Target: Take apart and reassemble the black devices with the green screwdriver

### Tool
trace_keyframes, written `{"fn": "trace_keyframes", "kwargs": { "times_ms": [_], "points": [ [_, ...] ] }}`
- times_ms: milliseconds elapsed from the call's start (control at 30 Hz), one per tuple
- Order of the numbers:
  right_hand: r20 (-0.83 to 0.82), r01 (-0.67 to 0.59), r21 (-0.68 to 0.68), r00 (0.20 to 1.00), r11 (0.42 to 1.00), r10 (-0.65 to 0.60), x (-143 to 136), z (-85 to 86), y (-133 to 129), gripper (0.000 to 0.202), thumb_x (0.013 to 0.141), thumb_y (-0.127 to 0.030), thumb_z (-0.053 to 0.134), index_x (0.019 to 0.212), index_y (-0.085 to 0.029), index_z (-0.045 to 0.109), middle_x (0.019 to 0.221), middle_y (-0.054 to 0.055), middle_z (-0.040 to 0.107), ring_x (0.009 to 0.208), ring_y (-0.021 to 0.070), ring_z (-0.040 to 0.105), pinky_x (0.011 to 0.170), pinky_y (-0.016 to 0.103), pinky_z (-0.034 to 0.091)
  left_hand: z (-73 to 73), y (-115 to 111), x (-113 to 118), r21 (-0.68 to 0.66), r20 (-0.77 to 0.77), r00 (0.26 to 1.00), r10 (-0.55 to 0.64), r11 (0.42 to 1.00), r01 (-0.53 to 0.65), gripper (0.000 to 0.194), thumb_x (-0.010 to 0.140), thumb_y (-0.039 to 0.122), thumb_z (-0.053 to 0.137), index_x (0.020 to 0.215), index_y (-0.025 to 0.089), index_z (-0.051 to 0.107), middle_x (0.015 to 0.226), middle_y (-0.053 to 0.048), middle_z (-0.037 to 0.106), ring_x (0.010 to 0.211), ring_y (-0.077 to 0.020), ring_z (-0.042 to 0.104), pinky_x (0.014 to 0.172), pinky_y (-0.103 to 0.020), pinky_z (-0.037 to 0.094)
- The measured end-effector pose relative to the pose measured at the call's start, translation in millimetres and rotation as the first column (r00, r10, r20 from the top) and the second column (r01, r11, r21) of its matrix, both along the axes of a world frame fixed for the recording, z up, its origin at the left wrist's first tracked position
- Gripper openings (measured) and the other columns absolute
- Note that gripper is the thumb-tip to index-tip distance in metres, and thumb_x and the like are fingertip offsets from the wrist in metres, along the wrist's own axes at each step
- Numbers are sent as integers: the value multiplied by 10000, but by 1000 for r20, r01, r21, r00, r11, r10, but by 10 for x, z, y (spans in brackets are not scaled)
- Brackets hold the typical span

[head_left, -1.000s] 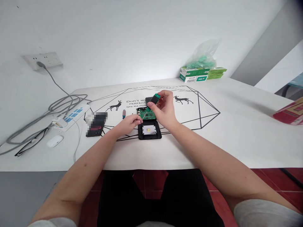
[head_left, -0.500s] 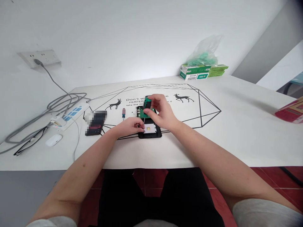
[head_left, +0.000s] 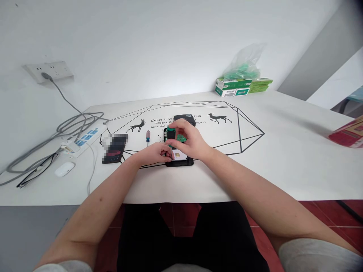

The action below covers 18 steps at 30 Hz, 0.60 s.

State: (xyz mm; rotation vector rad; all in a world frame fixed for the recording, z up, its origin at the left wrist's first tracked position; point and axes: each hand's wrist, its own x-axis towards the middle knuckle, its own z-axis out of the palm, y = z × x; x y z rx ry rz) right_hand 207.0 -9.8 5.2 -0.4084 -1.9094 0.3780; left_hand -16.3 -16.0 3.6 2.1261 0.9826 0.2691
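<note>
Operator, head view. Both forearms bare from the lower frame edge up to the wrists; no watch, ring or glove visible on the left hand [head_left: 154, 154] or the right hand [head_left: 190, 142]. Short sleeves in light grey fabric, seen only as rounded cuffs at the bottom left and bottom right corners. Legs clad in plain black trousers, visible below the table edge. No markings or logos discernible on the clothing.
</note>
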Motion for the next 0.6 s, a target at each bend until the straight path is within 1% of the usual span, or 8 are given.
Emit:
{"fn": "trace_keyframes", "kwargs": {
  "times_ms": [67,200,300,367,433,500,533,600],
  "points": [
    [-7,0,-12,1000,1000,0,-3,7,6,366,997,-473,783,1282,-304,626,1122,56,712,798,192,614,832,453,628,2,-1,-8,-7,-1,1000,3,1000,-3,115,883,306,741,927,243,827,849,-17,679,824,-217,668,731,-334,533],
    [-35,6,-3,999,1000,-6,-15,-3,20,375,987,-486,794,1280,-313,636,1024,35,676,777,195,597,778,435,608,-2,4,-14,-3,-6,1000,1,1000,-1,107,877,308,752,916,242,826,865,-21,686,826,-215,663,725,-329,534],
    [-62,-18,10,998,1000,18,-16,-21,15,287,1049,-454,684,1290,-308,630,1079,63,695,792,198,610,758,431,603,-8,10,-6,16,11,1000,-11,1000,11,125,872,311,754,941,235,826,858,-22,692,811,-211,652,738,-335,537],
    [-64,-39,-15,997,999,38,-8,-34,1,266,1086,-428,587,1321,-308,620,1135,82,715,801,201,618,744,429,600,-8,12,4,25,19,1000,-7,1000,7,136,865,321,763,951,231,818,841,-16,678,796,-207,646,741,-336,540],
    [-50,-47,-49,998,998,44,3,-43,-14,289,1096,-395,537,1365,-314,605,1061,61,711,786,201,624,739,424,596,-2,8,15,26,15,1000,7,1000,-7,125,856,323,769,931,227,798,821,-6,657,786,-204,646,739,-334,544],
    [-38,-18,-54,999,998,16,5,-44,-22,304,1082,-362,550,1378,-314,604,953,30,676,764,200,619,735,416,588,12,-3,27,22,13,1000,11,1000,-11,103,850,313,763,900,223,773,814,-2,655,774,-200,644,732,-331,543],
    [-37,1,-36,999,999,-3,2,-42,-22,301,1067,-351,576,1363,-311,611,944,27,670,763,199,614,731,412,584,21,-12,31,20,14,1000,8,1000,-8,95,851,307,755,893,222,764,828,-6,668,772,-197,644,730,-331,542],
    [-50,31,21,998,999,-30,-12,-32,-18,287,1035,-351,645,1318,-306,632,1004,43,689,784,200,602,731,408,579,40,-32,38,19,12,1000,2,1000,-2,84,855,294,736,887,218,752,866,-17,695,767,-193,640,722,-332,534]
  ]
}}
